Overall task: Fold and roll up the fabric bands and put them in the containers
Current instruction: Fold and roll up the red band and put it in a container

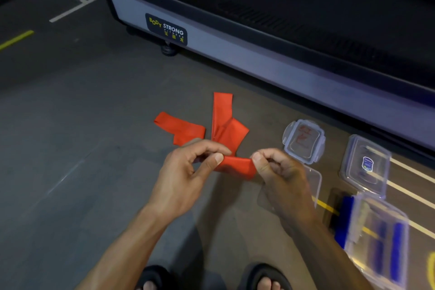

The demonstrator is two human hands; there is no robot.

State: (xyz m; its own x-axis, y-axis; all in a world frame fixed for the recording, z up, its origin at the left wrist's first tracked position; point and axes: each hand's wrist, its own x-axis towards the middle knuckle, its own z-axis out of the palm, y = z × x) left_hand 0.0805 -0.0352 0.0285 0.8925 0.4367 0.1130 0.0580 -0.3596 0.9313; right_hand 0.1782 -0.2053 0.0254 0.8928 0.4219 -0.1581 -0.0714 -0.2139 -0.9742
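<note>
Centre of the frame, both hands are up over the floor with a red band stretched between them. The left hand pinches its left end between thumb and fingertips, and the right hand pinches the right end the same way. The held strip runs roughly left to right across the frame, long axis near level, dipping slightly toward the right. To fold it well, I'd bring the two ends together squarely, edges matched, and keep the tension even so it doesn't twist. Just above the hands, two more red bands lie on the floor, one pointing up-frame, one angled to the upper left. Clear containers wait at the right, the lower one with blue bands inside.
</note>
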